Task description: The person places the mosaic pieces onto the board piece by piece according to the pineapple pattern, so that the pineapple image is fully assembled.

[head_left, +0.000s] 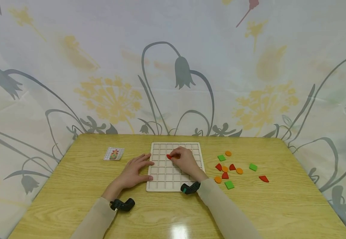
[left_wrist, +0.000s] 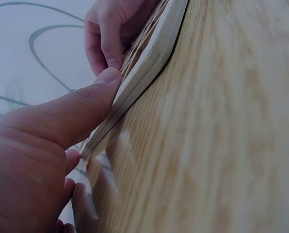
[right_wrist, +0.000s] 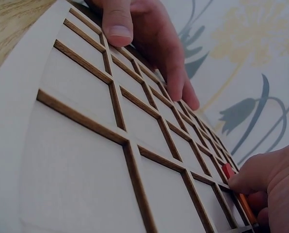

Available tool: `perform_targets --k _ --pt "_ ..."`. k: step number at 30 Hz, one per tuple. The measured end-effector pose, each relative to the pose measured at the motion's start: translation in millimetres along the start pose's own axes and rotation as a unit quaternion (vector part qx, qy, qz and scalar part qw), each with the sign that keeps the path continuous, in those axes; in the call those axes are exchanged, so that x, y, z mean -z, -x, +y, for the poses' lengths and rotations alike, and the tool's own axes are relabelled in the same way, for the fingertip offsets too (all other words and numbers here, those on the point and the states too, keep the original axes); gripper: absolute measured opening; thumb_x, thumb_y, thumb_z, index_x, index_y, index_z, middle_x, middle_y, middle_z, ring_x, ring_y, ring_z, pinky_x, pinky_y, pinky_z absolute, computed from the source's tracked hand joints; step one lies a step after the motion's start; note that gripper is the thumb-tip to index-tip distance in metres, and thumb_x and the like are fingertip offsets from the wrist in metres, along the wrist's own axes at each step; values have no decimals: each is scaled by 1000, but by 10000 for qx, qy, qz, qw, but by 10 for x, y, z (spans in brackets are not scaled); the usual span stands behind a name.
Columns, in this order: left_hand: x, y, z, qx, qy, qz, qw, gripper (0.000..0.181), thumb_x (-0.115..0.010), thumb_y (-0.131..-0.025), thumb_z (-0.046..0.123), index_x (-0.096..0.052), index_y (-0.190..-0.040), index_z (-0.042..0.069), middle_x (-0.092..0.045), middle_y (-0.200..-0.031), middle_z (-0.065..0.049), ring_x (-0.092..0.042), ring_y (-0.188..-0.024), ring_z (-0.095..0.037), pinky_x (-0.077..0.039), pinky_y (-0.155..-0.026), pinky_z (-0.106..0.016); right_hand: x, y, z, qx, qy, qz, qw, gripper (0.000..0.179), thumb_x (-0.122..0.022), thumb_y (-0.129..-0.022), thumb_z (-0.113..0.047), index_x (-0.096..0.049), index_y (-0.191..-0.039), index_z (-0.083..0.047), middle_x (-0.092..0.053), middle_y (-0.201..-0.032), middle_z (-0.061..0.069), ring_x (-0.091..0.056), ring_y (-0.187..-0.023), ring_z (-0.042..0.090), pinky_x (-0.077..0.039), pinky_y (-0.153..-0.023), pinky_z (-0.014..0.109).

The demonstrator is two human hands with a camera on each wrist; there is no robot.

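Observation:
A white wooden grid board (head_left: 161,177) with square cells lies on the table. My left hand (head_left: 135,172) rests along its left edge, fingers spread and fairly straight, the thumb near the lower left. Over the upper middle cells, my right hand (head_left: 186,162) pinches a small red piece (head_left: 169,156) between thumb and fingers. In the right wrist view the red piece (right_wrist: 228,171) stands at the thumb tip, partly hidden. An orange piece (right_wrist: 246,206) shows just beneath the same hand.
Right of the board lie loose flat pieces: orange discs (head_left: 239,171), green squares (head_left: 229,185) and red quarter-circles (head_left: 264,179). A small picture card (head_left: 114,154) with a gridded drawing lies at the back left. Behind the wooden table (head_left: 149,215) hangs a flower-printed cloth (head_left: 167,99).

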State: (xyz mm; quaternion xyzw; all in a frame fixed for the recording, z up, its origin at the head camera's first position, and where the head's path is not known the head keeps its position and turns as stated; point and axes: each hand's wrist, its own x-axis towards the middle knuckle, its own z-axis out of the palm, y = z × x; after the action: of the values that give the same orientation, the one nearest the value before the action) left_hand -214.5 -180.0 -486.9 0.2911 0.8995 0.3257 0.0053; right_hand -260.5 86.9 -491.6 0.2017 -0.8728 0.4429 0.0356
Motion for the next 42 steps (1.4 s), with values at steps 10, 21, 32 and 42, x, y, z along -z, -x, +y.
perform_targets --k 10,21,32,42 --pt "-5 0 -7 -3 6 3 10000 52 -76 -88 35 -63 -133 11 -37 -157 -13 -24 -147 -39 -17 -111 -67 0 5 11 32 10 100 9999 14 -71 -88 -4 -76 -99 -10 -67 -101 2 -62 -85 16 -53 -76 33" --pt "-15 2 -20 31 -21 -14 10000 52 -75 -89 36 -63 -133 12 -36 -157 -13 -24 -147 -39 -16 -111 -67 61 -16 39 191 -486 457 9976 16 -69 -89 1 -75 -102 -7 -67 -93 1 -61 -83 16 -53 -74 32" --pt "-7 11 -21 68 62 5 10000 51 -76 -88 34 -64 -133 12 -36 -157 -13 -23 -147 -39 -15 -111 -67 404 15 82 -177 -702 722 9948 16 -65 -92 0 -74 -106 -2 -68 -103 7 -62 -89 21 -53 -78 34" --pt "-11 4 -21 73 68 -10 9999 52 -76 -88 35 -64 -133 12 -36 -158 -11 -23 -147 -38 -15 -112 -66 880 235 383 -222 -407 1089 9930 16 -66 -92 2 -73 -107 1 -71 -105 14 -65 -92 28 -52 -77 34"
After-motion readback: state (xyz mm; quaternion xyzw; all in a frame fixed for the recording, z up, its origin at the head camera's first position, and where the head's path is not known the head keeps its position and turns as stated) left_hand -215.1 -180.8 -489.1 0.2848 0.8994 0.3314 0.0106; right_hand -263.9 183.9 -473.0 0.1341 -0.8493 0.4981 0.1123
